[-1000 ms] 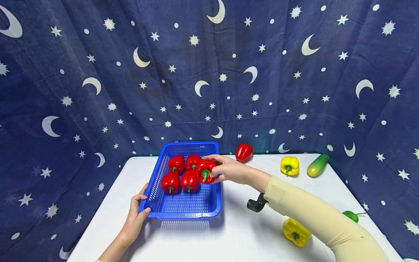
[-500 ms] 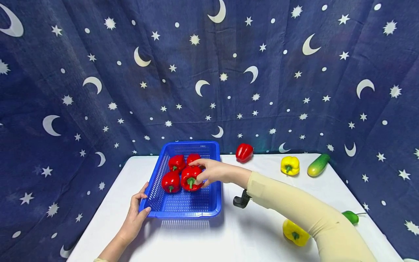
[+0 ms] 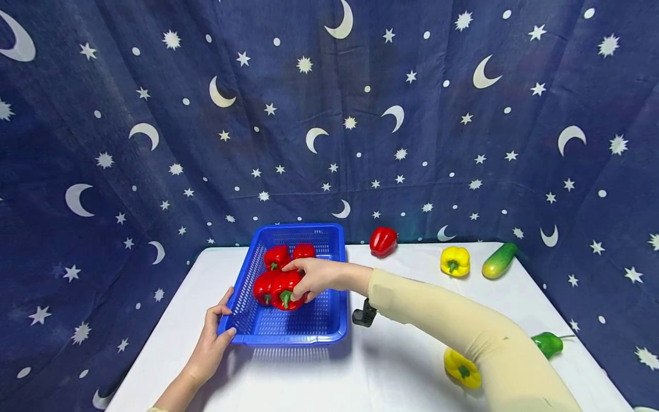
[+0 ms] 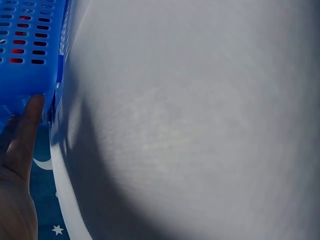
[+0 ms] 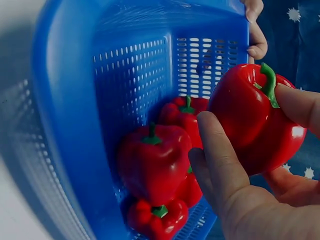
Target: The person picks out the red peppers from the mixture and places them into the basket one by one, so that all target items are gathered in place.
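My right hand (image 3: 321, 276) holds a red bell pepper (image 3: 284, 290) by its sides, its green stem showing, above the blue basket (image 3: 288, 340). In the right wrist view the thumb and fingers go round this pepper, and more red bell peppers (image 5: 154, 159) lie below in the basket. From the head, two red peppers show at the back and one at the left; the held pepper and hand hide part of the rest. My left hand (image 3: 211, 337) grips the basket's near left corner, and its thumb (image 4: 31, 127) lies against the wall.
On the white table (image 3: 391, 366), right of the basket, lie another red bell pepper (image 3: 383, 241), two yellow bell peppers (image 3: 455, 261), a green-yellow cucumber-like vegetable (image 3: 499, 261) and a green pepper (image 3: 548, 344). A star-patterned curtain (image 3: 329, 114) hangs behind.
My right hand has carried the red bell pepper leftward and toward the front, from the basket's right side to over its middle. The left hand stays on the corner.
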